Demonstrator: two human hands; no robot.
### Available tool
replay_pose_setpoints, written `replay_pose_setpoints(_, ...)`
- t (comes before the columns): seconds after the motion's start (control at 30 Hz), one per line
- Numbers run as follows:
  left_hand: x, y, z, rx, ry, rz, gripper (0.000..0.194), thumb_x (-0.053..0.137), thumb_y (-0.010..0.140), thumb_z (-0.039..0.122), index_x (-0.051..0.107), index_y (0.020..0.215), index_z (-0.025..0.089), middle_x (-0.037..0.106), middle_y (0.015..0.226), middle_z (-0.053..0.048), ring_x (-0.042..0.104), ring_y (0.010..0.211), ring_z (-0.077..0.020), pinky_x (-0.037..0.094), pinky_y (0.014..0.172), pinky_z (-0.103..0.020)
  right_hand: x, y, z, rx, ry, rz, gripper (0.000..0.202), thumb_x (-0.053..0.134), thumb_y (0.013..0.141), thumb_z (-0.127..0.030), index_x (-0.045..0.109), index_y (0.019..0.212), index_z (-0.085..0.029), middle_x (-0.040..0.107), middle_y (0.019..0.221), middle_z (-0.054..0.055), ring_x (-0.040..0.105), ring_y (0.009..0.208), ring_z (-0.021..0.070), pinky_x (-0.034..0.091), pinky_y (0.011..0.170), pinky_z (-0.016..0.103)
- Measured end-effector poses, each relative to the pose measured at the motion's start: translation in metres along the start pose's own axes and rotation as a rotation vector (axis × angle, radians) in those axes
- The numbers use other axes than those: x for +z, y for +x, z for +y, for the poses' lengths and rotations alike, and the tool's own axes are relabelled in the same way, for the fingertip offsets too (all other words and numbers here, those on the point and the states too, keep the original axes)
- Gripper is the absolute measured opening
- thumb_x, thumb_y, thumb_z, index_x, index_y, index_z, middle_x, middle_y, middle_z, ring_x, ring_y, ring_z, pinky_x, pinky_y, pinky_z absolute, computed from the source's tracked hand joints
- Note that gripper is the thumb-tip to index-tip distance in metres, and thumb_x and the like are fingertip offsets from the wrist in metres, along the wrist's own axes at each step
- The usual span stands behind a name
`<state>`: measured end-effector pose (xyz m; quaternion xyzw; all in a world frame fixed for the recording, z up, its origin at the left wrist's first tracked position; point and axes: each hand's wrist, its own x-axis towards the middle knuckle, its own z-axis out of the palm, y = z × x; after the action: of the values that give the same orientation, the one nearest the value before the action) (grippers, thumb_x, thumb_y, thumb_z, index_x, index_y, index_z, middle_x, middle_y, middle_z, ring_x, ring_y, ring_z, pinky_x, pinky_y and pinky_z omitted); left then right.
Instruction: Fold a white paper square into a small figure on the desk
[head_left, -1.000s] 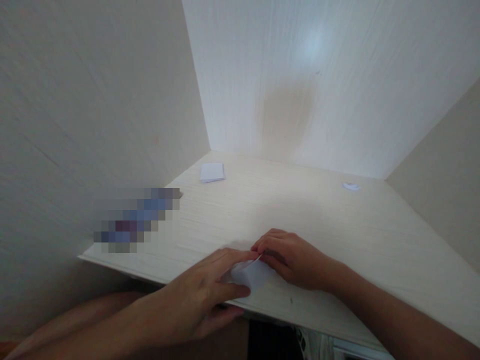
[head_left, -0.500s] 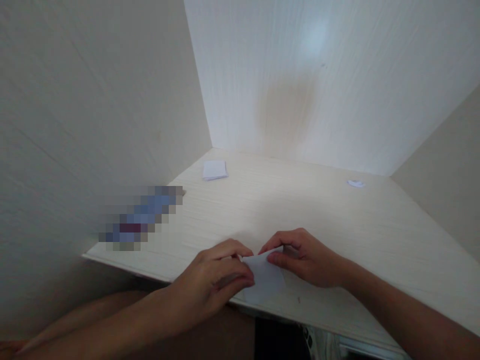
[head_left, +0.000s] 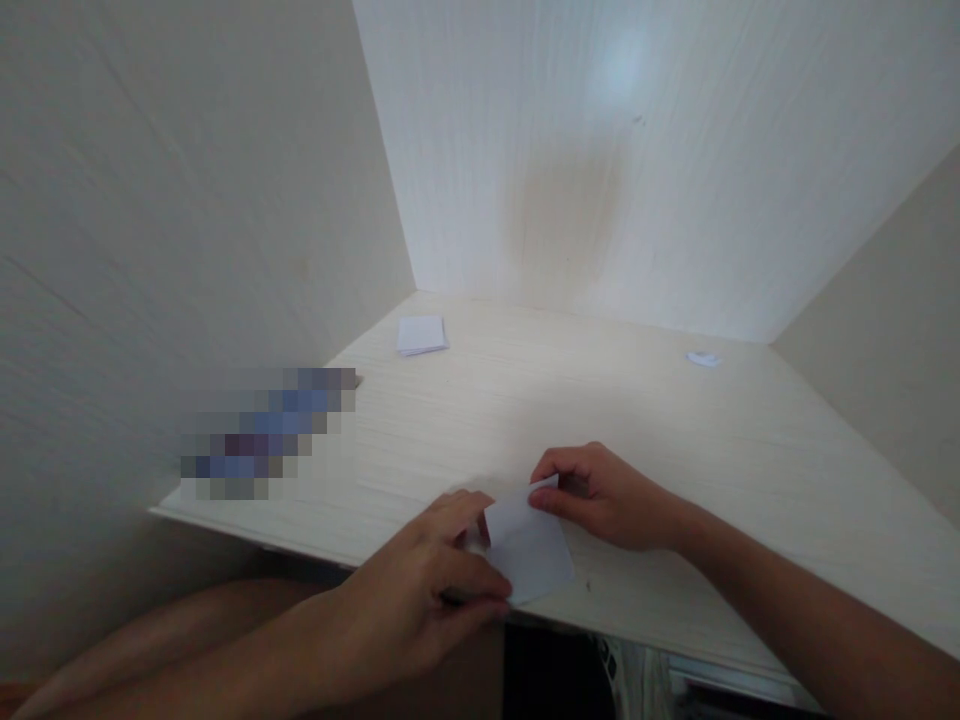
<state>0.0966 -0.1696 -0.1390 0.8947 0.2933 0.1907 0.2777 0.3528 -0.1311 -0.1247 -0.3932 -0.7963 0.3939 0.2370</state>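
A small white sheet of paper (head_left: 531, 548) is held between both hands near the front edge of the pale table. My left hand (head_left: 450, 570) grips its left side, thumb and a finger pinching the lower left corner. At the upper right corner, my right hand (head_left: 577, 490) pinches the sheet between thumb and fingers. The paper looks slightly tilted, its lower edge close to the table's edge.
A stack of white paper squares (head_left: 421, 335) lies at the back left of the table (head_left: 637, 400). Small white folded paper (head_left: 703, 358) rests at the back right. A blurred blue object (head_left: 277, 430) is by the left wall. Walls enclose three sides.
My left hand has slid down to the sheet's lower left corner. My right hand has moved up slightly, and more of the paper shows. The view has shifted a little.
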Motion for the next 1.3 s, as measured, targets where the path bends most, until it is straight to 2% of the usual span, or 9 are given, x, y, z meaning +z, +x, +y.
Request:
replay_pose_setpoints(0.13,-0.006,0.005,-0.004,0.032,-0.053,0.002,0.020,0.059,0.093,0.017,0.073,0.104,0.026,0.057,0.107,-0.006,0.058,0.094,-0.0172,0.052,0.077,-0.024,0.003,0.003,0.002,0.064,0.247,0.046,0.019,0.061,0.093,-0.035,0.061,0.085,-0.017,0.060,0.072,-0.001,0.053,0.063,0.0117,0.043,0.056,0.023)
replay_pose_setpoints(0.27,-0.022,0.009,-0.006,0.126,-0.069,-0.068,0.050,0.059,0.087,0.009,0.060,0.132,0.031,0.052,0.119,-0.008,0.057,0.100,-0.0176,0.053,0.080,-0.024,0.005,0.007,0.003,0.114,0.426,0.058,0.024,0.061,0.093,-0.042,0.057,0.087,-0.019,0.060,0.067,-0.002,0.056,0.056,0.0114,0.046,0.050,0.022)
replay_pose_setpoints(0.37,-0.024,0.012,-0.009,0.163,-0.055,-0.059,0.055,0.057,0.086,0.006,0.058,0.134,0.033,0.049,0.122,-0.008,0.057,0.103,-0.0173,0.053,0.085,-0.025,0.006,0.009,0.004,0.165,0.503,0.063,0.027,0.059,0.092,-0.045,0.056,0.089,-0.019,0.061,0.066,-0.003,0.058,0.050,0.0117,0.048,0.045,0.022)
replay_pose_setpoints(0.6,-0.008,0.021,-0.016,0.100,-0.162,0.227,0.017,0.065,0.091,0.023,0.076,0.103,0.028,0.051,0.130,-0.008,0.055,0.117,-0.0238,0.052,0.096,-0.034,0.012,0.009,0.001,0.184,0.438,0.201,0.028,0.060,0.091,-0.047,0.056,0.089,-0.019,0.059,0.060,-0.005,0.058,0.042,0.0117,0.049,0.037,0.022)
replay_pose_setpoints(0.73,-0.008,0.028,-0.008,0.012,-0.254,0.326,0.011,0.067,0.091,0.025,0.077,0.094,0.025,0.056,0.132,-0.008,0.055,0.121,-0.0255,0.050,0.100,-0.037,0.014,0.004,-0.003,0.120,0.274,0.307,0.024,0.060,0.093,-0.041,0.064,0.086,-0.018,0.061,0.061,-0.003,0.058,0.045,0.0102,0.049,0.041,0.020)
replay_pose_setpoints(0.83,-0.009,0.035,-0.003,-0.078,-0.408,0.389,0.009,0.068,0.090,0.026,0.075,0.088,0.021,0.062,0.127,-0.008,0.060,0.114,-0.0235,0.053,0.094,-0.033,0.015,0.003,-0.005,0.093,0.149,0.304,0.023,0.061,0.093,-0.039,0.071,0.089,-0.018,0.063,0.063,-0.001,0.058,0.049,0.0105,0.048,0.041,0.020)
replay_pose_setpoints(1.07,0.000,0.048,-0.013,-0.307,-0.725,0.584,0.017,0.076,0.084,0.029,0.069,0.091,0.015,0.071,0.080,-0.002,0.067,0.062,-0.0128,0.058,0.057,-0.024,0.013,0.008,-0.001,0.009,0.559,0.274,0.041,0.058,0.092,-0.054,0.072,0.098,-0.016,0.068,0.089,0.006,0.065,0.070,0.0160,0.060,0.054,0.029)
replay_pose_setpoints(1.2,0.004,0.052,-0.019,-0.310,-0.839,0.697,0.033,0.079,0.080,0.030,0.066,0.107,0.016,0.071,0.087,-0.002,0.070,0.071,-0.0156,0.065,0.060,-0.030,0.014,0.008,0.002,0.039,0.480,0.335,0.040,0.079,0.077,-0.043,0.070,0.107,-0.017,0.072,0.086,0.005,0.067,0.069,0.0167,0.059,0.064,0.032)
replay_pose_setpoints(1.3,0.005,0.054,-0.021,-0.308,-0.867,0.691,0.044,0.079,0.079,0.032,0.065,0.118,0.017,0.071,0.092,-0.003,0.071,0.076,-0.0170,0.068,0.065,-0.035,0.013,0.010,0.004,0.075,0.354,0.403,0.029,0.076,0.080,-0.038,0.073,0.100,-0.017,0.074,0.078,0.005,0.068,0.069,0.0175,0.057,0.067,0.032)
